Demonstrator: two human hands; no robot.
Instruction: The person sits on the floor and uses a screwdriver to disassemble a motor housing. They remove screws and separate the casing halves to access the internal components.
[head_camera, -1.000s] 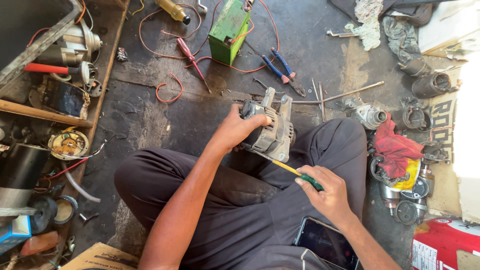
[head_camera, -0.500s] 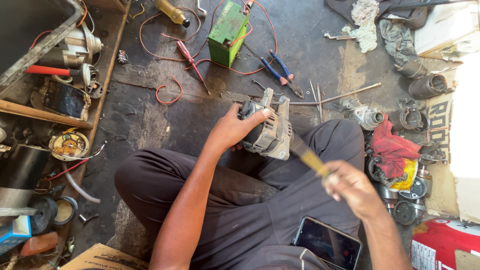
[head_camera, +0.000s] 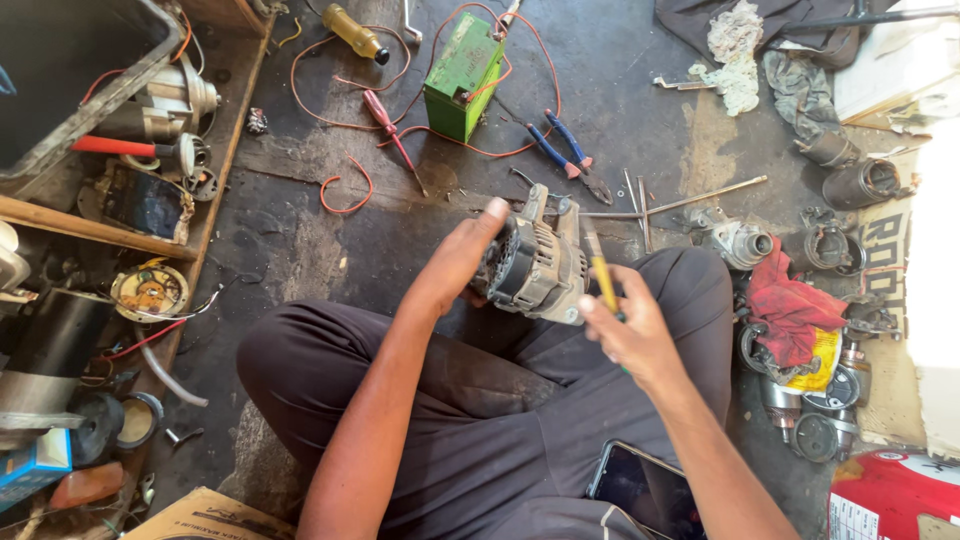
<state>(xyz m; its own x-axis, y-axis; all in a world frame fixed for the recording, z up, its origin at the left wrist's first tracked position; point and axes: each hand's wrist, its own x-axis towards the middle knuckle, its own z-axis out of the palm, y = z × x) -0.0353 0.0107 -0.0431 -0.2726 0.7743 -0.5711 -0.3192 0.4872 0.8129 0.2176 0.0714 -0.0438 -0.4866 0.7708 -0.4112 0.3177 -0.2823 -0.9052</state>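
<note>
While the person sits cross-legged on a dark, stained concrete floor (head_camera: 300, 230), the left hand (head_camera: 462, 255) wraps its grip around a grey alternator (head_camera: 535, 262) held above the lap. Just right of the alternator, the right hand (head_camera: 625, 330) pinches a yellow-handled screwdriver (head_camera: 601, 275), its tip against the housing. Beyond lie a green battery (head_camera: 462, 72), red wires (head_camera: 345, 190), blue pliers (head_camera: 565, 155) and a red rag (head_camera: 790, 305).
</note>
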